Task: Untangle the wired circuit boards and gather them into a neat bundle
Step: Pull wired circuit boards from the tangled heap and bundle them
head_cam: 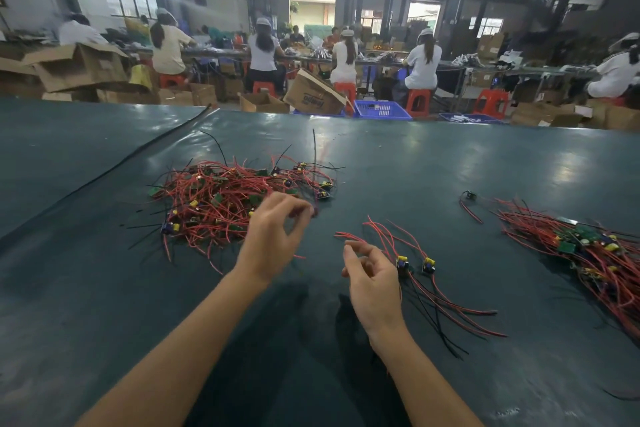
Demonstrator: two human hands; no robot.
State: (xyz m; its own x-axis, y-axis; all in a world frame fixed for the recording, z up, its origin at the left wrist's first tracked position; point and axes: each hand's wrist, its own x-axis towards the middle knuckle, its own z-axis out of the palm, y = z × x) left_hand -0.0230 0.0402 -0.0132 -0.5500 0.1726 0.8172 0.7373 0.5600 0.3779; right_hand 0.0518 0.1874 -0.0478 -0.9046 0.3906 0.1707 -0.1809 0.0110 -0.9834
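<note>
A black strip (114, 166) runs slantwise across the left of the dark green table (433, 163). To its right lies the tangled heap (228, 198) of small circuit boards with red and black wires, spread loosely on the table. The left hand (273, 239) is raised at the heap's near right edge, its forefinger and thumb curled toward each other. A dark blur sits at their tips, so I cannot tell whether they pinch a wire or hold nothing.

The right hand (372, 284) comes next, fingers loosely curled, with no grip to be seen. Just beside it on the table lie two sorted boards (415, 263) with yellow parts, their red wires fanning away and toward the person. Farther right a single board (469, 196) lies alone, and at the right edge a gathered bundle (588, 246) stretches slantwise.

Beyond the table, workers (424, 59) sit on red stools (419, 102) among cardboard boxes (311, 94).
</note>
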